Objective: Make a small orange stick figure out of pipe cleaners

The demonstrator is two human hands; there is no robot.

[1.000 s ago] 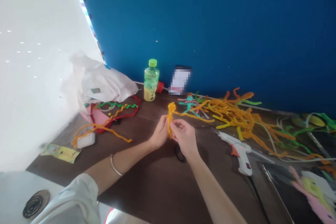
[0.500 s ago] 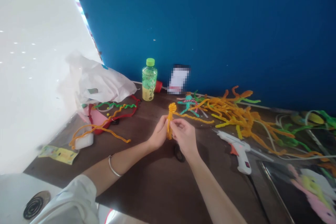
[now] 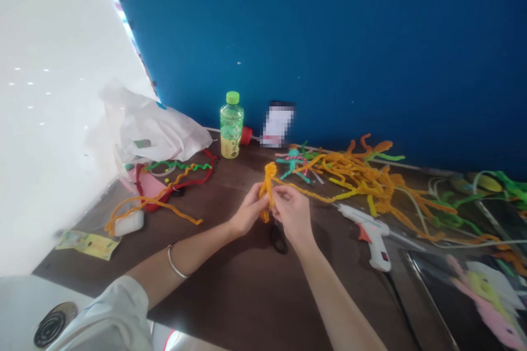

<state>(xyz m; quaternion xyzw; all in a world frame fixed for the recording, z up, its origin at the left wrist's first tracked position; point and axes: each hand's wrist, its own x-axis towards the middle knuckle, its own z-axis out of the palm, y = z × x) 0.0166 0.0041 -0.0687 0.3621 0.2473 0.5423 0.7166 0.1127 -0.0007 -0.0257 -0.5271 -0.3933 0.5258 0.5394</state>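
Both my hands are raised over the table's middle, holding a small figure of twisted orange pipe cleaner [image 3: 268, 186] with a looped round head. My left hand [image 3: 249, 209], with a metal bangle [image 3: 174, 261] on its wrist, pinches the figure's lower part from the left. My right hand [image 3: 293, 214] grips it from the right, its fingers on a thin orange strand [image 3: 307, 193] that runs off to the right. Black scissor handles [image 3: 279, 238] lie on the table just below my hands, partly hidden by them.
A heap of orange pipe cleaners [image 3: 362, 184] and a white glue gun [image 3: 368, 236] lie right, near a small teal pipe-cleaner figure [image 3: 293, 162]. A green-capped bottle [image 3: 231, 126] stands against the blue wall [image 3: 288, 38]. A white plastic bag [image 3: 152, 129] lies left.
My hands have drawn closer around the figure, which now leans slightly right. The whole scene has shifted slightly left in view as the camera turned.
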